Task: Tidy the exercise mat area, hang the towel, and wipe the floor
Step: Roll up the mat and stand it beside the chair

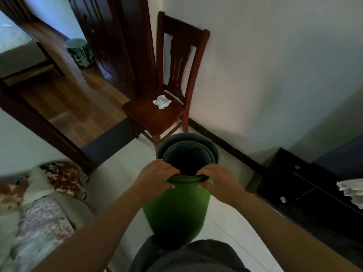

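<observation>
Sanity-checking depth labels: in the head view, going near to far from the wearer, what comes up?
First the rolled green mat, its top rim gripped by the left hand and right hand → wooden chair with a white crumpled wad on its seat → patterned bin beyond the doorway.

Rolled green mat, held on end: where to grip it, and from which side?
Grip the top rim of the rolled green mat from above, at opposite sides. It is roughly upright with its hollow spiral end open upward, so fingers hook over the layers and thumbs press outside, as the left hand and right hand do.
</observation>
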The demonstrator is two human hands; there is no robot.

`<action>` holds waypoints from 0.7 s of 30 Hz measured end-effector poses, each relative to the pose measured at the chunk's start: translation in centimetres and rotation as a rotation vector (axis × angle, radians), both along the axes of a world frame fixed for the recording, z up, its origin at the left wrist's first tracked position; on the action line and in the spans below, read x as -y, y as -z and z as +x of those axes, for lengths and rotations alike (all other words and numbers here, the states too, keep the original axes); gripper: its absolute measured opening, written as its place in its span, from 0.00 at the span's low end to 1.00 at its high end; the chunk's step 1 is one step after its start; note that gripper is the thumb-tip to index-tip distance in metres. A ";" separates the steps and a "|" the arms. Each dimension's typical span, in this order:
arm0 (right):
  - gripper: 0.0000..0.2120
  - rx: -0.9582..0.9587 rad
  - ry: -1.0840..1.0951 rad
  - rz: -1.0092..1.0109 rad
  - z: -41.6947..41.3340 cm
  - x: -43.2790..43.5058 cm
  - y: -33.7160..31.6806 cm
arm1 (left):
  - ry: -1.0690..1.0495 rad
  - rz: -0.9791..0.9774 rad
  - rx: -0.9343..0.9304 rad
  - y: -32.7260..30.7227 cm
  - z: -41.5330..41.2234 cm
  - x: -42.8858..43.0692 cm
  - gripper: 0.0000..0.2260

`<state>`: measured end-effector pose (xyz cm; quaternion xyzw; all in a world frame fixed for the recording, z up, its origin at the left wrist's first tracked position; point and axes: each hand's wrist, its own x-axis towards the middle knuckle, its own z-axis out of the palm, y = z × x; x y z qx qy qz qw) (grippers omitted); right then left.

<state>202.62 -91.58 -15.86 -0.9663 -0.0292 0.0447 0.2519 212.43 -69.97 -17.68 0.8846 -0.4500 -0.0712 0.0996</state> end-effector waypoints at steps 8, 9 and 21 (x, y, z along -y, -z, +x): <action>0.12 -0.032 0.102 0.045 11.7 3.8 0.8 | 0.095 0.000 -0.013 0.2 13.9 5.2 0.19; 0.12 -0.038 0.110 0.046 13.3 4.6 1.1 | 0.097 0.001 -0.019 0.3 15.6 6.2 0.19; 0.10 -0.116 0.103 0.091 34.6 16.6 7.7 | 0.113 0.087 -0.018 5.1 35.6 18.6 0.18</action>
